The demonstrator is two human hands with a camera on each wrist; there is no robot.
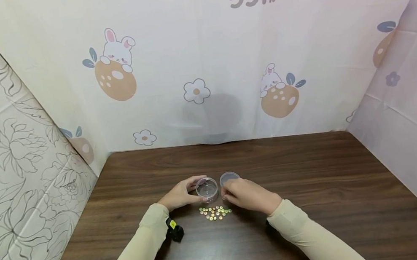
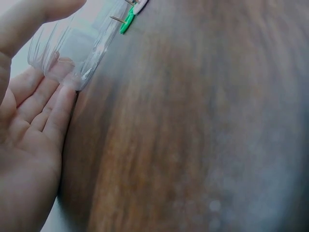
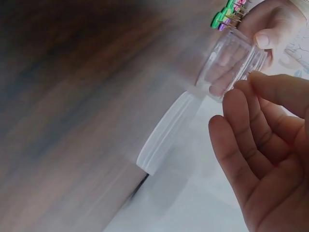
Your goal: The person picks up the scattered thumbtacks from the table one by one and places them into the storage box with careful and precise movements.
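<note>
A round clear plastic jar stands open on the table, and no contents show inside it. My left hand holds it from the left, thumb at the near side and fingers round the far side. Just right of the jar is my right hand, its thumb tip close against the index fingertip and the other fingers loosely bent; I cannot tell if something small is between them. Partly behind this hand lies a round translucent lid. Colourful thumbtacks lie in a loose cluster in front of the jar, several with points upward.
A dark brown wooden table bears everything. Patterned curtains hang along its back and sides. A black device is strapped at the left wrist.
</note>
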